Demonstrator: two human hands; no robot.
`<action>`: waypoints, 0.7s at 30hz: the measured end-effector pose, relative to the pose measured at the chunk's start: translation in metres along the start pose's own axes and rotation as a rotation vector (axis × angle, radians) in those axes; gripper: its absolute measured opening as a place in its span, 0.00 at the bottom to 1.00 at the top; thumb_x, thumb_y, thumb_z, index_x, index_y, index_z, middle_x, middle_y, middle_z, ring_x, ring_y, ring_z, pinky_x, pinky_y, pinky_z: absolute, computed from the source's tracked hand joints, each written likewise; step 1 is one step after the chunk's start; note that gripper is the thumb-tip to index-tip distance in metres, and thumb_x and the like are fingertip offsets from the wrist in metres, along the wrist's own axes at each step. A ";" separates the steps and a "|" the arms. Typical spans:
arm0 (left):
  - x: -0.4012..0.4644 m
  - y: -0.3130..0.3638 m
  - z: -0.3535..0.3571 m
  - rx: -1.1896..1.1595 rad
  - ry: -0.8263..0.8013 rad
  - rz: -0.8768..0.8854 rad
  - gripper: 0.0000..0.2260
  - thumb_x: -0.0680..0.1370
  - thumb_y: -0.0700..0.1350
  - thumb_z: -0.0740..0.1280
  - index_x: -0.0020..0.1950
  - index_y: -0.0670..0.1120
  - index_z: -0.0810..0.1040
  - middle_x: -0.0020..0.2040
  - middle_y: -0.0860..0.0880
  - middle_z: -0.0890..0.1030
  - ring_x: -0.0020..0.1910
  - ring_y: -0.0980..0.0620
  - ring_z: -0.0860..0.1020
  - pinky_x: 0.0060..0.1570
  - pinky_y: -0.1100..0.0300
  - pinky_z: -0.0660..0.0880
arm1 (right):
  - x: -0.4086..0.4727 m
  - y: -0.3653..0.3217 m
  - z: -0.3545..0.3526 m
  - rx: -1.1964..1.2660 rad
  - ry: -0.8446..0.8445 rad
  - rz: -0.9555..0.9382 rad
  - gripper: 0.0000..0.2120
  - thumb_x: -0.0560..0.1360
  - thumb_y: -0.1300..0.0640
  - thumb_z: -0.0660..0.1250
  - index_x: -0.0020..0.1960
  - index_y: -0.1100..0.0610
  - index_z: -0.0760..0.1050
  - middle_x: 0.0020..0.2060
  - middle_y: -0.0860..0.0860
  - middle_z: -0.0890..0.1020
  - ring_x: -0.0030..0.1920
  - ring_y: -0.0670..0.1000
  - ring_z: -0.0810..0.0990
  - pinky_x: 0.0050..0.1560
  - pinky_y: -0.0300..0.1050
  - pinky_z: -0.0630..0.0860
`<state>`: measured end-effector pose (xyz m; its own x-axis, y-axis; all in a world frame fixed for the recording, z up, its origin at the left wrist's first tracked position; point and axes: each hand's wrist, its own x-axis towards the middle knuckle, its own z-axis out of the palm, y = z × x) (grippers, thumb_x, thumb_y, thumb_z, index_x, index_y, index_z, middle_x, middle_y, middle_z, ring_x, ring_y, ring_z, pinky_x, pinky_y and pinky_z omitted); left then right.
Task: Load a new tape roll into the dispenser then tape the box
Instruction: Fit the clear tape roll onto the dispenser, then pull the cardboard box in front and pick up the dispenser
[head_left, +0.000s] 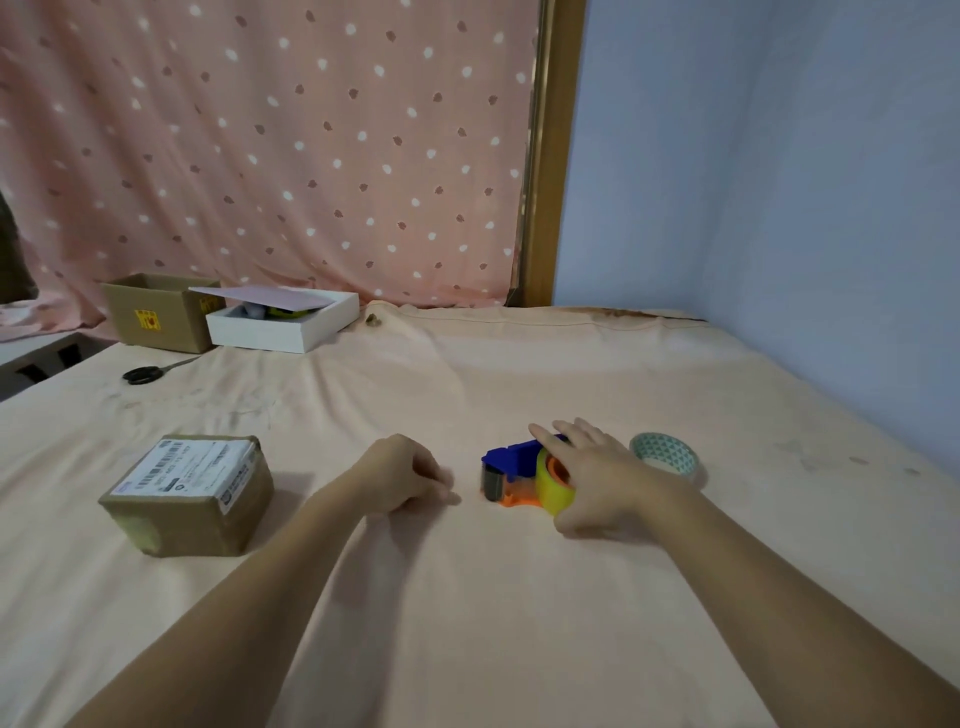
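Note:
A blue and orange tape dispenser lies on the pink sheet at centre right, with a yellow tape roll on its hub. My right hand rests over the dispenser and roll, fingers spread on top, thumb low beside the roll. My left hand lies loosely curled on the sheet just left of the dispenser, not touching it and holding nothing. A small brown cardboard box with a white shipping label sits at the left. A patterned teal and white tape roll lies flat just right of my right hand.
At the back left stand an open cardboard box and a white box with a pink lid askew. Black scissors lie in front of them. A dotted curtain hangs behind; a blue wall runs along the right.

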<state>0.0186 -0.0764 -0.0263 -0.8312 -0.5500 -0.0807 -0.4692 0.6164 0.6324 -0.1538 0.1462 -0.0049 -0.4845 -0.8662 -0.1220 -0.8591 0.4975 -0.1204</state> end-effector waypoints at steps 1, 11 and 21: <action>-0.002 -0.002 -0.002 0.068 0.065 0.026 0.10 0.70 0.52 0.79 0.46 0.48 0.87 0.42 0.51 0.86 0.40 0.52 0.82 0.43 0.59 0.80 | 0.000 -0.001 0.000 -0.015 -0.008 0.000 0.58 0.63 0.48 0.70 0.81 0.39 0.36 0.83 0.47 0.44 0.82 0.53 0.39 0.81 0.57 0.46; -0.088 -0.076 -0.124 0.560 0.611 -0.313 0.19 0.75 0.62 0.66 0.63 0.55 0.80 0.68 0.46 0.79 0.64 0.41 0.75 0.58 0.45 0.73 | -0.006 -0.014 0.003 -0.037 0.224 -0.137 0.48 0.70 0.40 0.69 0.82 0.41 0.47 0.83 0.49 0.47 0.82 0.52 0.39 0.81 0.59 0.44; -0.127 -0.125 -0.110 -0.753 0.641 -0.492 0.10 0.78 0.43 0.62 0.56 0.43 0.78 0.48 0.42 0.80 0.43 0.43 0.77 0.44 0.53 0.75 | -0.004 -0.184 0.057 0.640 0.080 -0.330 0.33 0.79 0.42 0.66 0.80 0.50 0.60 0.79 0.47 0.65 0.77 0.49 0.65 0.76 0.47 0.63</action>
<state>0.2154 -0.1458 -0.0104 -0.1926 -0.9655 -0.1752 -0.2235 -0.1307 0.9659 0.0157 0.0606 -0.0389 -0.2486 -0.9644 0.0901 -0.7096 0.1180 -0.6947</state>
